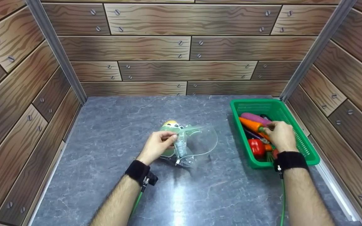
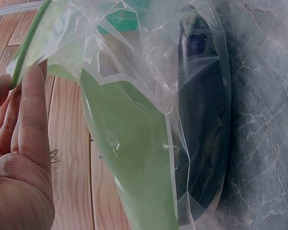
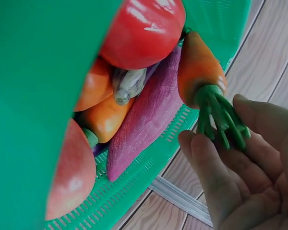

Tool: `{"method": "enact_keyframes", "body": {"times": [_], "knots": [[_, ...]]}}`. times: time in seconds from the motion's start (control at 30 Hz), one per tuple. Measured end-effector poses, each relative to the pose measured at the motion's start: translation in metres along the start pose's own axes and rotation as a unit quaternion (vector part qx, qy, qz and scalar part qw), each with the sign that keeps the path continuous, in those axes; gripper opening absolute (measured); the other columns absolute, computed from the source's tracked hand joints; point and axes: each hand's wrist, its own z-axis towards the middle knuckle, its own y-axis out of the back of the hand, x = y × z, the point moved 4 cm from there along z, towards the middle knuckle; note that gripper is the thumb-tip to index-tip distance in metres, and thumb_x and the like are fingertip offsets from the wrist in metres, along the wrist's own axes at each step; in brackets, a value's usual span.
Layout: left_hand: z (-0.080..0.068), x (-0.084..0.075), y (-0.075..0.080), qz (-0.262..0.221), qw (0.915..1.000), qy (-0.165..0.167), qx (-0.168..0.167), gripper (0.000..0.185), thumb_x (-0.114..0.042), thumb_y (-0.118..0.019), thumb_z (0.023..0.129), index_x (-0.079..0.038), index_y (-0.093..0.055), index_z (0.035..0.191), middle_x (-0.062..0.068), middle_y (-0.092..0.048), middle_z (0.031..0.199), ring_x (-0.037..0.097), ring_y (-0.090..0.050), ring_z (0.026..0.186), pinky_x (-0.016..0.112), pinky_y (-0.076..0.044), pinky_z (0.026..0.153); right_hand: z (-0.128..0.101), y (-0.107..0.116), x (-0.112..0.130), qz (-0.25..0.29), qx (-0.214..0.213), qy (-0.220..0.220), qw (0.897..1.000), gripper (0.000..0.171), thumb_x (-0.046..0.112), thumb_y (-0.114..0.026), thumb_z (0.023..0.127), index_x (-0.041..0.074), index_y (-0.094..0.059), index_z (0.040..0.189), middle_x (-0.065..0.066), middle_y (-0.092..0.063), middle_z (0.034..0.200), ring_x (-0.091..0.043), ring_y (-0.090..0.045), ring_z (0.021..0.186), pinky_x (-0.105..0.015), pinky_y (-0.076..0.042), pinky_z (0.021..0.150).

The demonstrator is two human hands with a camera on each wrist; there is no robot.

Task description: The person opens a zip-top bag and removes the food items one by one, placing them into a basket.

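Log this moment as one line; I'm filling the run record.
left hand: pinches clear bag | right hand: holds carrot top | green basket: vegetables inside

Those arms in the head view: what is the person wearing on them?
Both forearms are bare, with no sleeves. Each wrist carries a black band, the other on the right. A small black device with a metal clip hangs from the left band. A thin green cable trails back from each wrist. No gloves or rings show.

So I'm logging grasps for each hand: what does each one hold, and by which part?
Left hand pinches the clear plastic zip bag at its green-striped rim. Right hand grips the orange toy carrot by its green top.
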Motion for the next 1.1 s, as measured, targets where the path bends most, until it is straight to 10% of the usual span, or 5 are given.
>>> {"method": "enact_keyframes", "body": {"times": [0.67, 0.87, 1.1], "knots": [[-0.001, -0.002, -0.002, 0.003, 1.0000, 0.003, 0.002, 0.031, -0.017, -0.075, 0.116, 0.004, -0.080, 0.139, 0.025, -0.086, 0.130, 0.030, -0.089, 0.108, 0.035, -0.076, 0.092, -0.015, 0.016, 0.054, 0.023, -0.018, 0.069, 0.997, 0.049, 0.026, -0.074, 0.118, -0.002, -0.070, 0.158, -0.037, -0.071, 0.154, -0.059, -0.073, 0.137, -0.074, -0.062, 0.111], [0.000, 0.000, -0.003, -0.002, 1.0000, 0.003, 0.002, 0.030, -0.015, -0.075, 0.116, 0.005, -0.080, 0.139, 0.026, -0.086, 0.130, 0.029, -0.088, 0.109, 0.034, -0.075, 0.093, -0.024, 0.016, 0.077, 0.021, -0.026, 0.096, 0.995, 0.049, 0.027, -0.077, 0.116, 0.004, -0.071, 0.159, -0.031, -0.075, 0.154, -0.040, -0.068, 0.073, -0.048, -0.056, 0.069], [-0.001, 0.000, -0.003, -0.005, 1.0000, 0.005, 0.002, 0.031, -0.016, -0.075, 0.116, 0.004, -0.081, 0.139, 0.025, -0.086, 0.131, 0.029, -0.088, 0.111, 0.034, -0.075, 0.094, -0.038, 0.013, 0.102, 0.038, -0.037, 0.133, 0.990, 0.050, 0.029, -0.080, 0.114, 0.005, -0.073, 0.158, -0.027, -0.077, 0.153, -0.057, -0.079, 0.102, -0.060, -0.065, 0.082]]}}
